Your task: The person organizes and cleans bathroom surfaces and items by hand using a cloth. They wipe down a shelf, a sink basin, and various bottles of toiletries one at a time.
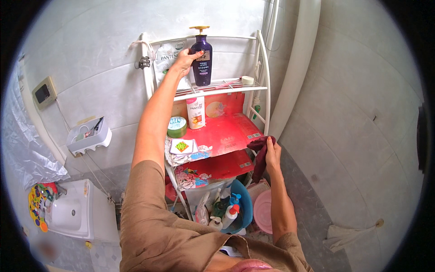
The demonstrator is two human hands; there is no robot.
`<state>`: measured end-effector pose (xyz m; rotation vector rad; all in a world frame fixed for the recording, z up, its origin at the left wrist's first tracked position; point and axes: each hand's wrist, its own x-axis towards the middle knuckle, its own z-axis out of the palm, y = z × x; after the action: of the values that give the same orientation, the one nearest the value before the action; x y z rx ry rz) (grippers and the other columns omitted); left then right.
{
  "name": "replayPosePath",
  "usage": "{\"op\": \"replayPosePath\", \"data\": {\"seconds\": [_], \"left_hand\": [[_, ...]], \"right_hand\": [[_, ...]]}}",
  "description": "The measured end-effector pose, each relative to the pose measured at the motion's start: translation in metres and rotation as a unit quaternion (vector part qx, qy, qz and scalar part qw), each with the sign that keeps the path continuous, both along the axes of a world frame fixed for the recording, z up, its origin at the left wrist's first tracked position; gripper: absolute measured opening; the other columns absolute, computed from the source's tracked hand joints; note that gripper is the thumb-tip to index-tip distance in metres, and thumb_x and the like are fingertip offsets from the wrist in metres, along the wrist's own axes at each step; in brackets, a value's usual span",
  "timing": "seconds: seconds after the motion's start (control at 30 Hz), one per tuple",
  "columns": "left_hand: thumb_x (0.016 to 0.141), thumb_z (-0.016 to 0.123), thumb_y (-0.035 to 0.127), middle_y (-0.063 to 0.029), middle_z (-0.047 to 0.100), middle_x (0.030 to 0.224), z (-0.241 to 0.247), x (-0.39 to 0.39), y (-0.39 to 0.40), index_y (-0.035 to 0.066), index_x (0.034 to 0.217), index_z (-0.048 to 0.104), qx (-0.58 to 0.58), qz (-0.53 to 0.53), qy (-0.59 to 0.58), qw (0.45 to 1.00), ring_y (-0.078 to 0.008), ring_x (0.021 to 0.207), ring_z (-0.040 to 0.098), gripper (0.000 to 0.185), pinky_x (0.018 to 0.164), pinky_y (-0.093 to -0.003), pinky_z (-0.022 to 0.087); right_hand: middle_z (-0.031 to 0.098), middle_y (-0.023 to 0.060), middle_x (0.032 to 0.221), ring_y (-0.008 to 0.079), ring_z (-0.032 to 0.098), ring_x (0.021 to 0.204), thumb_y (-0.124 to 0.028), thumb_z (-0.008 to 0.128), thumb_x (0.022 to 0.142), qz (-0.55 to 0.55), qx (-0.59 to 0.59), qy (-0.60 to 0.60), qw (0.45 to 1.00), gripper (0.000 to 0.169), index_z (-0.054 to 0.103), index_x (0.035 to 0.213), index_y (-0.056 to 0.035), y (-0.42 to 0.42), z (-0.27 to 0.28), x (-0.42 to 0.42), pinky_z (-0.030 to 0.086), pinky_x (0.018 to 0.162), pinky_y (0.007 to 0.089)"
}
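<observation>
My left hand [184, 62] grips a dark purple pump bottle [203, 77] with a gold pump head, thumb across its label. The bottle is upright at the top wire shelf [207, 91] of a white metal rack; whether its base touches the shelf, I cannot tell. Behind my left wrist leans a white Pantene pouch [162, 64]. My right hand [273, 156] pinches a dark maroon cloth [260, 159], which hangs by the right edge of the red cardboard-covered middle shelf [224, 132]. That shelf bears a white Pantene bottle [196, 117], a green round jar [177, 127] and a small card-like packet [183, 147].
A white tape-like roll [247, 80] and a pink stick [227, 85] lie on the top shelf. Below stand a blue basin [247, 204] holding several bottles and a pink basin [263, 211]. A white sink [66, 214] is at left; a thick pipe [295, 68] runs right of the rack.
</observation>
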<state>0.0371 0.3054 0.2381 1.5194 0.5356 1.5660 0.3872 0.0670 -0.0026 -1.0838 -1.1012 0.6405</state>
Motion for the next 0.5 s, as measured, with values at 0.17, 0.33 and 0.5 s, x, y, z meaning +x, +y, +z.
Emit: {"op": "replayPosePath", "data": {"seconds": [0.17, 0.33, 0.5], "left_hand": [[0.083, 0.080, 0.013, -0.0066, 0.069, 0.100, -0.004, 0.000, 0.015, 0.000, 0.110, 0.063, 0.009, 0.012, -0.003, 1.000, -0.0142, 0.090, 0.063, 0.034, 0.083, -0.0291, 0.049], [0.084, 0.079, 0.013, -0.0061, 0.069, 0.099, -0.010, 0.012, 0.012, -0.001, 0.110, 0.063, 0.038, 0.063, -0.001, 0.997, -0.0135, 0.090, 0.063, 0.034, 0.081, -0.0292, 0.050], [0.080, 0.083, 0.015, -0.0068, 0.069, 0.099, -0.012, 0.008, 0.013, 0.001, 0.111, 0.063, 0.031, 0.100, 0.042, 0.994, -0.0137, 0.088, 0.064, 0.040, 0.080, -0.0301, 0.052]], "right_hand": [[0.055, -0.0028, 0.073, 0.0084, 0.049, 0.066, -0.038, 0.053, 0.102, -0.009, -0.004, 0.008, 1.000, 0.039, 0.065, 0.090, -0.0030, 0.002, -0.028, 0.006, 0.042, 0.059, 0.0273], [0.055, -0.0040, 0.074, 0.0079, 0.049, 0.066, -0.037, 0.054, 0.101, -0.015, -0.013, 0.022, 1.000, 0.036, 0.065, 0.091, -0.0048, 0.000, -0.042, 0.005, 0.041, 0.059, 0.0260], [0.063, 0.0002, 0.085, 0.0096, 0.053, 0.078, -0.035, 0.051, 0.103, 0.012, -0.021, 0.033, 0.999, 0.040, 0.067, 0.098, 0.0010, -0.001, -0.049, -0.001, 0.045, 0.072, 0.0278]]}}
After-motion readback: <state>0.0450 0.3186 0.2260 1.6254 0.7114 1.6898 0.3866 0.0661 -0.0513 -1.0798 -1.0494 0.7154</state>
